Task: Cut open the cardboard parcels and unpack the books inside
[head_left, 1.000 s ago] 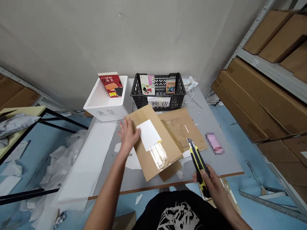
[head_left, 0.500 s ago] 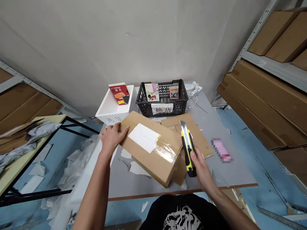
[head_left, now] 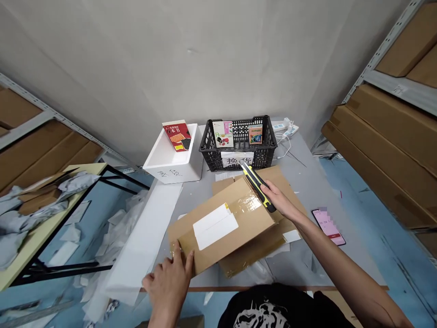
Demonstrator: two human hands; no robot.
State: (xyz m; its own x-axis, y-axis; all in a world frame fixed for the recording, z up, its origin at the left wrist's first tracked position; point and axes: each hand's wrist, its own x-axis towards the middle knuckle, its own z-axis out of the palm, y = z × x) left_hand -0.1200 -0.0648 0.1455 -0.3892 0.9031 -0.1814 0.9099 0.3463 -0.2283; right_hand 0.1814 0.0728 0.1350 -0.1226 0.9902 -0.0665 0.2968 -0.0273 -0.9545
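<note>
The person wears a black shirt [head_left: 273, 306] with a white graphic print.

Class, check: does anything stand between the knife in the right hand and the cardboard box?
Nothing visible does. The knife, in the right hand, lies along the taped far end of the box; the left hand grips its near corner.

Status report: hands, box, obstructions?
Left hand braces near corner of brown taped cardboard box. Right hand holds yellow-black utility knife at far edge. Flattened cardboard underneath.
</note>
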